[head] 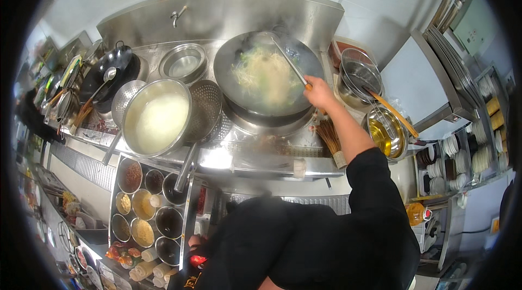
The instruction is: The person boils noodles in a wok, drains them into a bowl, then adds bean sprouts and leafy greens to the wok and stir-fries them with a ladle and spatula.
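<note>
My right hand grips the wooden end of a long metal ladle, which reaches across a large wok on the range. The ladle's bowl is at the far side of the wok, blurred by steam. Pale thin shreds with some green pieces lie in the wok. Low at the cart's right side, my left hand is mostly hidden by my black sleeve, so its grip cannot be made out. A bamboo wok brush rests on the range edge beneath my right forearm.
Left of the wok are a pot of pale liquid, a perforated strainer, a metal basin and a black wok. A seasoning cart holds several tubs. Rightward stand a wire strainer and a bowl of yellow oil.
</note>
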`<state>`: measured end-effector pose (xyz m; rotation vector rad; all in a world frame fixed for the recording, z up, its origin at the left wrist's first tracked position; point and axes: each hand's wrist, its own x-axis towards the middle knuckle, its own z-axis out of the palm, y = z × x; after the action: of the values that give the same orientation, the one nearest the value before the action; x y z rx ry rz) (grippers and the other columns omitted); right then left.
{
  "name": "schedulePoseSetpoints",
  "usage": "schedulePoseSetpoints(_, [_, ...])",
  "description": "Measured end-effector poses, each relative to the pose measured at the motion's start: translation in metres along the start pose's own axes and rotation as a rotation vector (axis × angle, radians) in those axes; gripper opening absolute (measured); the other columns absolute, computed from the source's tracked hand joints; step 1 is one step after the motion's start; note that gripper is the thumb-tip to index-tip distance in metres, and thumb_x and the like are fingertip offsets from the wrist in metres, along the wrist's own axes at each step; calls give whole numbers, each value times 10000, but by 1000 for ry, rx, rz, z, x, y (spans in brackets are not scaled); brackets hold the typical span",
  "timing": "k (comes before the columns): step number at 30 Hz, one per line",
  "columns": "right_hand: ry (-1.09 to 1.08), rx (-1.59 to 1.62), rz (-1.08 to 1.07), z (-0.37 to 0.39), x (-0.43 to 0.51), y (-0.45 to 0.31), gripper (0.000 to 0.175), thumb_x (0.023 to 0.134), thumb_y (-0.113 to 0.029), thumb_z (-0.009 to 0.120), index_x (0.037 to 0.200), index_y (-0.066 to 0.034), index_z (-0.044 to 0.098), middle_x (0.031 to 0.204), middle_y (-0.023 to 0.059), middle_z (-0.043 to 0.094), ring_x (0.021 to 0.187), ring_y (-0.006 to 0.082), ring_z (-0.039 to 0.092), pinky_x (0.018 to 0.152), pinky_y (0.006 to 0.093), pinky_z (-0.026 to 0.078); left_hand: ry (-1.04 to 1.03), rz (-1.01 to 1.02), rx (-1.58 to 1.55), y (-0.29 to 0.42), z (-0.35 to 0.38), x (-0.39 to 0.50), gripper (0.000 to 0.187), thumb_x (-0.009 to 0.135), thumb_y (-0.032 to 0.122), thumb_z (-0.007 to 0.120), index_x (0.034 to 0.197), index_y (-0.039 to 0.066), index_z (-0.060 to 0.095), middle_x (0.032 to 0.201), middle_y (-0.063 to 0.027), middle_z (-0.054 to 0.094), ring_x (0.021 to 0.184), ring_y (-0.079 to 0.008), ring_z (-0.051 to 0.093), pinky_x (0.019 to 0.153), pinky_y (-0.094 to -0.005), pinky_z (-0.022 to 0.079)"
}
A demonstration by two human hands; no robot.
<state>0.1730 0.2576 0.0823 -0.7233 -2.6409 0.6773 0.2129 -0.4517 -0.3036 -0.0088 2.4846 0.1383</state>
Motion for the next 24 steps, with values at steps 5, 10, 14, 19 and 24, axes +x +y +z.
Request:
schedulePoseSetpoints(5, [-183, -9, 130, -7, 20, -15, 574, 825, -59, 641, 1394, -79, 567, 850, 188, 706, 530, 249, 636, 589, 381, 535, -24, -111, 21, -27, 42, 7, 451, 820, 513, 702, 936, 81, 764, 962, -165, 737, 956, -338, 714, 829, -439, 555])
schedulePoseSetpoints(10, [-199, -66, 22, 11, -17, -8, 513, 801, -22, 594, 1309, -86, 622, 900, 231, 690, 752, 302, 684, 722, 402, 540, -52, -71, 47, -27, 46, 19, 452, 812, 506, 716, 945, 75, 750, 968, -158, 735, 952, -346, 708, 822, -447, 551])
schedulePoseSetpoints(14, [-234, 34, 19, 5, -63, 12, 524, 808, -35, 599, 1328, -93, 614, 1014, 251, 687, 916, 385, 666, 822, 450, 520, 20, -53, 100, -11, 37, 36, 468, 824, 525, 702, 938, 72, 735, 1000, -152, 729, 969, -354, 699, 815, -455, 549])
schedulePoseSetpoints(19, [-252, -45, 15, -28, -115, 17, 535, 821, -77, 629, 1353, -109, 598, 1104, 251, 673, 995, 414, 642, 864, 444, 511, -105, 428, 262, -2, 18, 94, 441, 865, 514, 669, 921, 82, 737, 972, -163, 724, 932, -361, 703, 776, -459, 557])
schedulePoseSetpoints(24, [-284, -29, 110, -97, -164, 15, 547, 796, -87, 661, 1340, -98, 611, 1112, 236, 682, 1007, 379, 662, 893, 393, 516, -58, 391, 246, 17, 12, 99, 414, 885, 496, 656, 942, 97, 750, 916, -167, 726, 872, -347, 717, 744, -461, 558])
